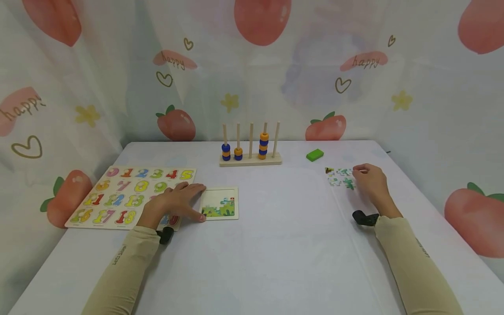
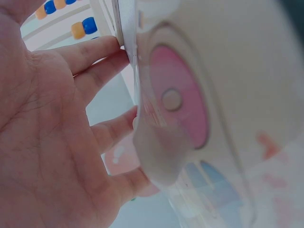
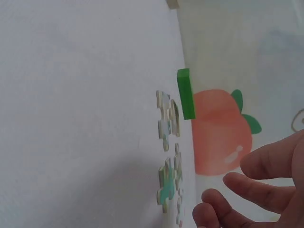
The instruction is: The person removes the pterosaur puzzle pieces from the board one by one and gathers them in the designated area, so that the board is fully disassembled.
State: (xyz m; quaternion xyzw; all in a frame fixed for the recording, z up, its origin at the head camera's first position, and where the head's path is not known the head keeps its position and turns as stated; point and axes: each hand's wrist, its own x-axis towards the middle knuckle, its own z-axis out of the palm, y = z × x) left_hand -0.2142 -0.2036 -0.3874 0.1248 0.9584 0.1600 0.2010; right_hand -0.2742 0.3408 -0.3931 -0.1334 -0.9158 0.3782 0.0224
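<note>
My left hand (image 1: 175, 203) rests with fingers spread at the left edge of a square jigsaw tray (image 1: 205, 192). The tray's lower part holds fitted green puzzle pieces (image 1: 218, 210). In the left wrist view, the fingertips (image 2: 111, 45) touch the tray's edge; the palm is empty. My right hand (image 1: 370, 181) hovers by several loose jigsaw pieces (image 1: 334, 179) on the right of the table. The right wrist view shows its fingers (image 3: 251, 190) loosely bent, nothing visible between them, with loose pieces (image 3: 166, 185) lying flat beside them.
A wooden number board (image 1: 134, 214) lies under and left of my left hand. At the back stands a peg rack (image 1: 252, 161) with blue and orange beads. A green block (image 1: 315, 155) lies behind the loose pieces. Printed cloth (image 1: 252, 87) hangs behind the table.
</note>
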